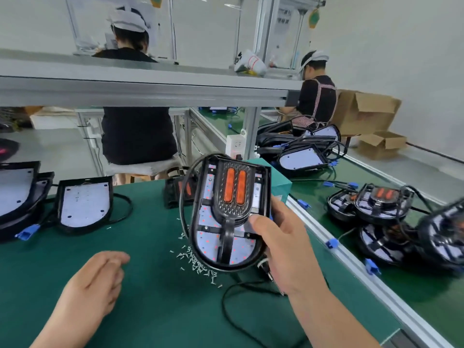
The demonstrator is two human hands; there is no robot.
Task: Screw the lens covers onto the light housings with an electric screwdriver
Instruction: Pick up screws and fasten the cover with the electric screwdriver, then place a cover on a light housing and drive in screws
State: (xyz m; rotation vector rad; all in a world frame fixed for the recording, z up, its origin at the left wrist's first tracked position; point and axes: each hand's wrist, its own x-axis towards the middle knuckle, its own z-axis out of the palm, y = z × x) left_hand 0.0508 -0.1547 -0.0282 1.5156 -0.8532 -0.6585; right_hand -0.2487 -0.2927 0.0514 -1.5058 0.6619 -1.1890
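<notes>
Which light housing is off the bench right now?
The housing with two orange strips, held up by the right hand; the others lie on the green mat or the belt.

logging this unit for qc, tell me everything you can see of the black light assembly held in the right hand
The black plastic light assembly has a straight top and rounded bottom. A textured black cover with two orange oblong lenses sits over a white board dotted red. The right hand grips its lower right edge, thumb on the face, holding it tilted above the green mat and small silver screws. A black cable loops round its left side.
</notes>
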